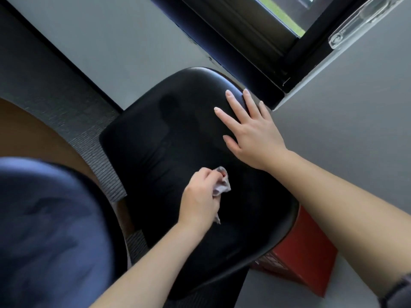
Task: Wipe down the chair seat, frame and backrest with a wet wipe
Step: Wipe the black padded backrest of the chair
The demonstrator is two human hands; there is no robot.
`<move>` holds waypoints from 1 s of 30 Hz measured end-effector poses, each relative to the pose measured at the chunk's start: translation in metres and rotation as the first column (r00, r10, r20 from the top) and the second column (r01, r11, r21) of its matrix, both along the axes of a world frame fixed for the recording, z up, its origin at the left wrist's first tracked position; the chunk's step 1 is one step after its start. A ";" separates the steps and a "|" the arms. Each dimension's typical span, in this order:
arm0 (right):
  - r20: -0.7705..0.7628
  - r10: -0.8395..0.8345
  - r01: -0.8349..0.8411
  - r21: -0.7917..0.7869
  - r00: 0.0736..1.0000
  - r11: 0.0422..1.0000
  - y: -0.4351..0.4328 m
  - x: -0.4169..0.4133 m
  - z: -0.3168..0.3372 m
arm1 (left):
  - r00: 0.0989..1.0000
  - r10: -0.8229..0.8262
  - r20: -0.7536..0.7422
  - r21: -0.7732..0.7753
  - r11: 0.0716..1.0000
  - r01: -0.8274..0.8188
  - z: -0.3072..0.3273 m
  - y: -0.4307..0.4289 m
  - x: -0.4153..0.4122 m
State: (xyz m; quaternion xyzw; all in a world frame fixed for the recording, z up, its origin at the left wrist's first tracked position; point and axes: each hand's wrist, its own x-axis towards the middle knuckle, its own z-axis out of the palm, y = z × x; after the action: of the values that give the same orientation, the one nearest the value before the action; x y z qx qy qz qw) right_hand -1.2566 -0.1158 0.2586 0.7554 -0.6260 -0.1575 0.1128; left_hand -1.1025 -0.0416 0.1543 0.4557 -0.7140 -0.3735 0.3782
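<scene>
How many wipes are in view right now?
1: the wipe, bunched in the left hand over the chair. The right hand lies flat on the chair, holding none. Others may be hidden.

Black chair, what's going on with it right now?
A person is wiping down the black chair. Their left hand grips a crumpled wet wipe over the middle of the padded surface. Their right hand rests flat on the cushion near its edge with fingers spread, apparently steadying it. A red box sits partly behind the chair, by the wall.
</scene>
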 end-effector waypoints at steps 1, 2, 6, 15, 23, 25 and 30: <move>-0.020 0.008 -0.008 0.001 1.000 1.000 0.009 -0.001 -0.001 | 1.000 -0.022 0.008 0.012 1.000 0.022 0.000 0.009 0.000; -0.039 0.018 -0.018 0.004 0.999 1.000 0.020 -0.002 -0.002 | 0.999 -0.042 0.016 0.023 0.999 0.042 0.000 0.016 0.000; -0.062 0.033 -0.032 0.017 0.998 0.999 0.065 -0.008 -0.003 | 0.995 -0.094 0.018 0.035 0.995 0.093 0.002 0.038 0.003; -0.015 0.021 -0.022 -0.055 1.000 0.998 0.145 -0.006 -0.014 | 0.934 -0.326 0.145 -0.051 0.940 0.336 -0.020 0.093 0.030; 0.214 0.119 -0.071 -0.217 0.970 0.974 0.151 -0.013 -0.021 | 0.998 -0.031 -0.060 -0.042 0.999 0.028 0.013 0.049 0.003; 0.279 0.141 -0.071 -0.245 0.950 0.967 0.152 -0.017 -0.022 | 0.993 -0.114 0.010 -0.161 0.980 0.114 0.012 0.060 -0.007; 0.294 0.170 -0.073 -0.316 0.941 0.946 0.153 -0.016 -0.027 | 0.907 -0.353 0.231 -0.261 0.875 0.407 -0.043 0.106 0.037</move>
State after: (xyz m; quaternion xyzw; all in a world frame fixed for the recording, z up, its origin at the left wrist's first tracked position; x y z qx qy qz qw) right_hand -1.2730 0.0368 0.2313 0.7824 -0.6042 0.0704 0.1339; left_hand -1.0650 0.0642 0.1115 0.2736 -0.8691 -0.2846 0.2979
